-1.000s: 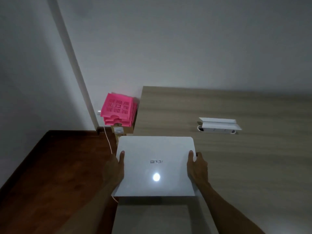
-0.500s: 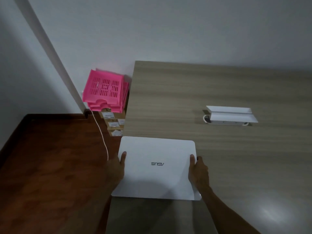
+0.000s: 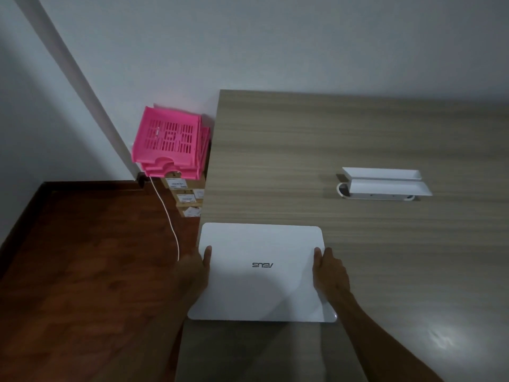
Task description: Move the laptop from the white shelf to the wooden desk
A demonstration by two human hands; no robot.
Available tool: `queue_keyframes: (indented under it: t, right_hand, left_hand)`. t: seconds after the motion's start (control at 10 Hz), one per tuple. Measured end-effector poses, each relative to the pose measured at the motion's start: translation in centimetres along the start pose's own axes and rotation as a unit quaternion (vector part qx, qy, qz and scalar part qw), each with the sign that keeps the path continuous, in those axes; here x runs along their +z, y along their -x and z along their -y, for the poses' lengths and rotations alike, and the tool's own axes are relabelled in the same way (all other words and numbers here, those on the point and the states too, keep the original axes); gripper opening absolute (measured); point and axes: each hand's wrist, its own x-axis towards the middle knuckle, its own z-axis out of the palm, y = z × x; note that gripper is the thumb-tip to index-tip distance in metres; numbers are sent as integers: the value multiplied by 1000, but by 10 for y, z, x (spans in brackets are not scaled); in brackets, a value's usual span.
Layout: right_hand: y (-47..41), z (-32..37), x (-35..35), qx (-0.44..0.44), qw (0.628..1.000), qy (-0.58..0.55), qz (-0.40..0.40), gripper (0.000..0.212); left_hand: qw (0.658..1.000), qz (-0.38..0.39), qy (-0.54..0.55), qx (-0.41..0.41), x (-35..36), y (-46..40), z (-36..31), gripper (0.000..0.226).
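- The left hand (image 3: 192,274) is gripping the left edge of the laptop (image 3: 261,274), thumb lying on the lid, the remaining fingers hidden beneath.
- The right hand (image 3: 330,274) is gripping the right edge in the same manner, thumb on top.
- The laptop is closed, logo facing up, and is sitting over the near left corner of the tabletop (image 3: 344,133); its left edge is overhanging the tabletop edge slightly. Whether its underside is touching the surface cannot be told.
- Progress: the laptop is off the shelf, which is not showing in view, and is at the tabletop. Judged remaining: setting it fully down, further right of the edge, and releasing both hands.
- Count: one laptop, two hands, one white tray unit (image 3: 385,184) lying well apart at the far right.
- Beyond the left edge, one stack of pink baskets (image 3: 168,147) is resting on cardboard boxes (image 3: 187,198); three labelled boxes are showing.
- One white cable (image 3: 168,216) is running down over the brown floor (image 3: 82,271).
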Motion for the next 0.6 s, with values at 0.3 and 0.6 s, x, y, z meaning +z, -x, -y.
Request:
queue_keyframes:
  t: [0.3,0.6]
  right_hand:
    - [-14,-12,-6,-18,999,30,42,54]
    - [61,-32,-14,-182,980,-73,-34,48]
  left_hand:
    - [995,-32,-58,71,-33,5,-5,70]
    - [989,-90,43,109,-55,74,-4,59]
